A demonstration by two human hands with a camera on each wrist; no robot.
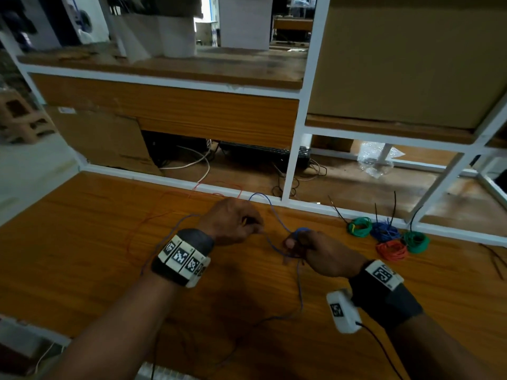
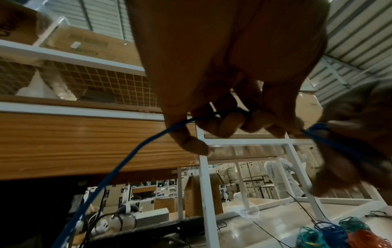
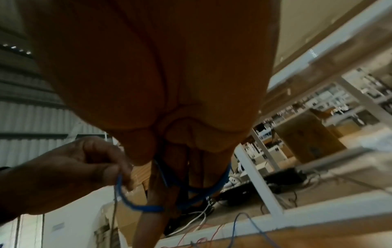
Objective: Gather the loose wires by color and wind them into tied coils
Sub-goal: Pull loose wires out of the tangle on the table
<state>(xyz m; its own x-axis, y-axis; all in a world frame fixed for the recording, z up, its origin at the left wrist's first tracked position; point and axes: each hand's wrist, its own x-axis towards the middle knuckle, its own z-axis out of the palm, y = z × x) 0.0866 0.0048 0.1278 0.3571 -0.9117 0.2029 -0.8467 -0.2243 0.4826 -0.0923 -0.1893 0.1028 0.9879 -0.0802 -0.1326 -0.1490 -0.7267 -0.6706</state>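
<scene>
We cannot see how many turns of blue wire [image 1: 277, 223] sit on the right hand [image 1: 326, 256]; its fingers hide them. The left hand's [image 2: 222, 70] pinch point is blurred. The wire's tail leaves the desk [image 1: 82, 242] edge.

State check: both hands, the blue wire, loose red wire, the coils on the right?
left hand: pinches the blue wire
right hand: holds blue loops wound on its fingers
blue wire: partly coiled, the rest trailing over the table
red wire: loose, uncoiled
green coils: two, wound, lying on the table
blue coil: wound
red coil: wound
</scene>
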